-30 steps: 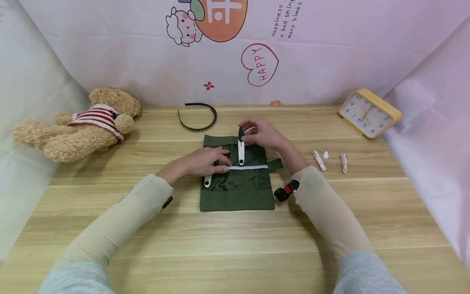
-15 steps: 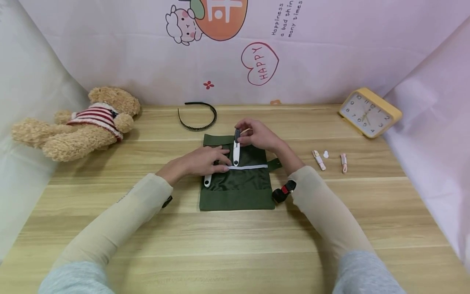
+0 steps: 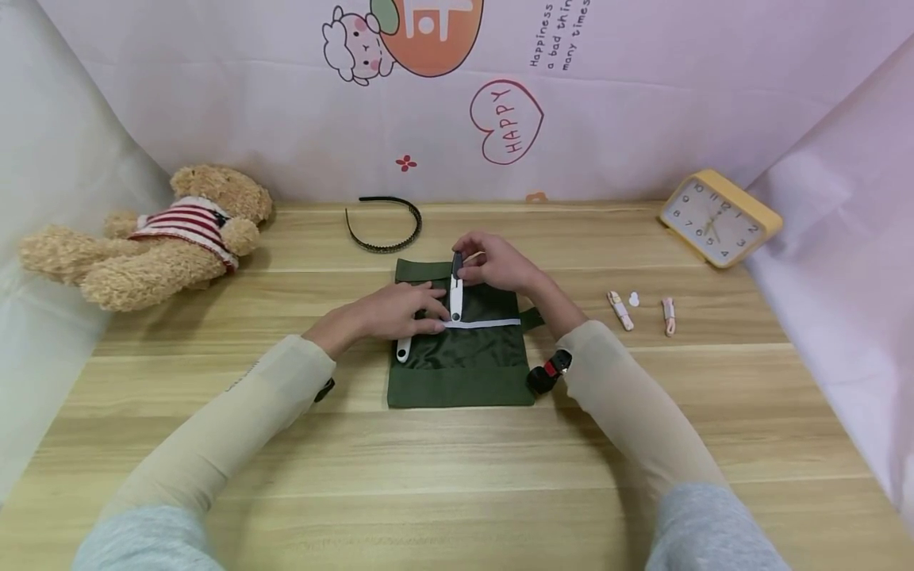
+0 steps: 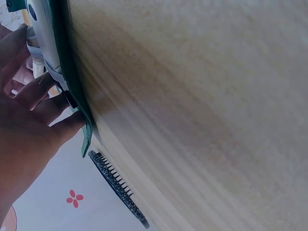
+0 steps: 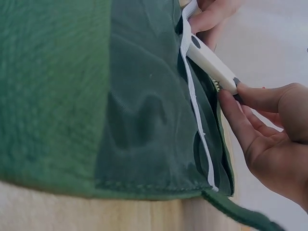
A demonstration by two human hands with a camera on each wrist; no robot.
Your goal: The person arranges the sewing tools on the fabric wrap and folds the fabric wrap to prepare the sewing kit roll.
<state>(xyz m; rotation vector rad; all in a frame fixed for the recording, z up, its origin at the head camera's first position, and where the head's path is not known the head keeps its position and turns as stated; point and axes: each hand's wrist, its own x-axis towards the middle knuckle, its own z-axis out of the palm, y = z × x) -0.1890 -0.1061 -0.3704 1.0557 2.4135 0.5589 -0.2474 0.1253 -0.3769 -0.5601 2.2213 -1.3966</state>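
Note:
A dark green fabric pouch (image 3: 460, 385) lies unfolded on the table, with a white elastic band (image 3: 485, 323) across its middle. My right hand (image 3: 497, 262) pinches the black end of a slim white tool (image 3: 456, 300); its white end, with a dark oval spot, meets the band in the right wrist view. My left hand (image 3: 400, 311) rests on the pouch, thumb and a finger at the band's left part, seemingly pinching it. A second white tool (image 3: 404, 349) sits at the pouch's left side under the band, partly hidden by that hand. The tools' kind is unclear.
Behind the pouch lies a black toothed headband (image 3: 410, 238). A teddy bear (image 3: 143, 262) lies at the left. A yellow clock (image 3: 721, 218) stands at the back right, with two small pinkish bundles (image 3: 620, 311) and a white paper scrap (image 3: 634, 299) nearer. A printed cloth (image 3: 286, 127) hangs behind.
My right hand has moved slightly left with the white tool, which now stands closer to my left hand. My left hand has stayed in place on the pouch.

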